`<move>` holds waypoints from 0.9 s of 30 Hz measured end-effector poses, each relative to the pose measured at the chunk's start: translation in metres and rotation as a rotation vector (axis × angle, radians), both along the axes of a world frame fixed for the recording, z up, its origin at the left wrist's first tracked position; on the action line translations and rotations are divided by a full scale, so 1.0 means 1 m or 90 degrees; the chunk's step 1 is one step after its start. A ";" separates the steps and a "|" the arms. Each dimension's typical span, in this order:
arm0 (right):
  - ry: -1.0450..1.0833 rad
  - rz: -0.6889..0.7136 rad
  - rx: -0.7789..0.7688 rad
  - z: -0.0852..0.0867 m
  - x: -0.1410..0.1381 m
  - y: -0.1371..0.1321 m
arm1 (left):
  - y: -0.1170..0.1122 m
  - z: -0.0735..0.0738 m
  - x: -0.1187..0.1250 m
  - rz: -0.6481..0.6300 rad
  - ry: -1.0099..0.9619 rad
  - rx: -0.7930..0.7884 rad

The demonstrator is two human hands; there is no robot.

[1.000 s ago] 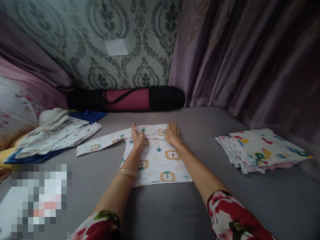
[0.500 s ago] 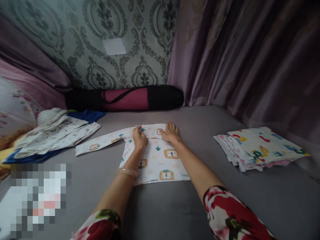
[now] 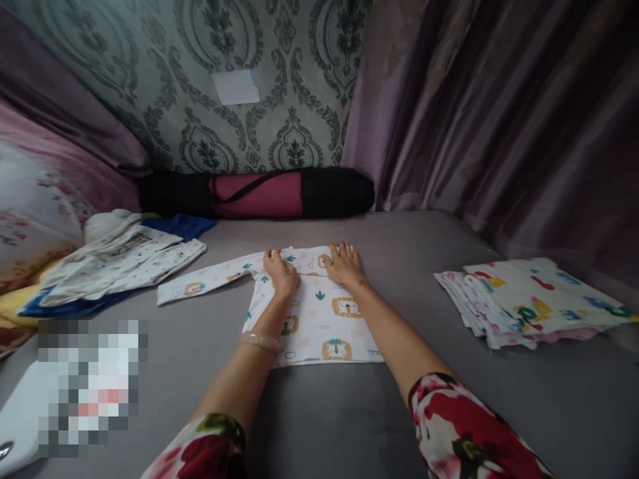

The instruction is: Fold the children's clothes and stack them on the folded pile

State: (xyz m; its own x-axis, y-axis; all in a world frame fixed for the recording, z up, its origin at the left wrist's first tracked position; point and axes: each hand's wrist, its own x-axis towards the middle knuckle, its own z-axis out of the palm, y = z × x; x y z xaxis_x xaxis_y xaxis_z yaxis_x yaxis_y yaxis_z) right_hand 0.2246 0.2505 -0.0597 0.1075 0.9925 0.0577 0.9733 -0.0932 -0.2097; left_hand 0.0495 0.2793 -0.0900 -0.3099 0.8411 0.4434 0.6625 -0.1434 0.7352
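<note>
The lion-print shirt (image 3: 319, 316) lies flat on the grey bed (image 3: 324, 426) beneath my spread right hand (image 3: 345, 267) and curved left hand (image 3: 283, 274), whose grip I can't tell, between loose clothes (image 3: 124, 253) leftward and a folded stack (image 3: 544, 293) rightward, a long bag (image 3: 262, 194) beyond.

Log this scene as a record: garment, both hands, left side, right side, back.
Garment: white lion-print top spread on the gray sheet, one sleeve stretched leftward
Left hand: on the top, near that sleeve
Right hand: fingers spread at the top's far right corner
Left side: heap of loose clothes
Right side: stack of folded cloth
Back: long black-and-red bag along the wall
</note>
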 end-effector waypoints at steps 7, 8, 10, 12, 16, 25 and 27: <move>-0.011 0.076 0.075 0.008 -0.028 -0.009 | 0.001 -0.001 -0.001 -0.040 0.024 0.020; -0.002 0.086 0.054 0.007 -0.032 -0.009 | 0.001 -0.001 -0.002 -0.048 0.032 0.013; 0.012 0.087 0.019 0.004 -0.036 -0.009 | 0.001 -0.001 -0.003 -0.057 0.040 -0.004; 0.018 0.079 0.008 0.002 -0.037 -0.007 | 0.001 -0.001 -0.003 -0.065 0.045 -0.016; 0.031 0.071 -0.029 0.009 -0.039 -0.005 | 0.002 0.001 -0.003 -0.066 0.031 -0.016; 0.017 0.187 -0.011 0.006 -0.076 -0.002 | 0.002 0.010 -0.002 -0.038 -0.017 -0.029; 0.023 0.185 -0.020 0.004 -0.077 -0.002 | 0.000 0.013 -0.002 -0.034 -0.028 -0.042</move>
State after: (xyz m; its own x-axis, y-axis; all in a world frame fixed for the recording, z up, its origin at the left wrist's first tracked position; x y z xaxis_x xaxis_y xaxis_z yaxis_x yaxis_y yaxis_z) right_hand 0.1480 0.2490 -0.0559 -0.1795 0.9834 0.0283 0.9521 0.1809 -0.2467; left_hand 0.0478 0.2796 -0.0768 -0.2821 0.8837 0.3735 0.6220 -0.1279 0.7725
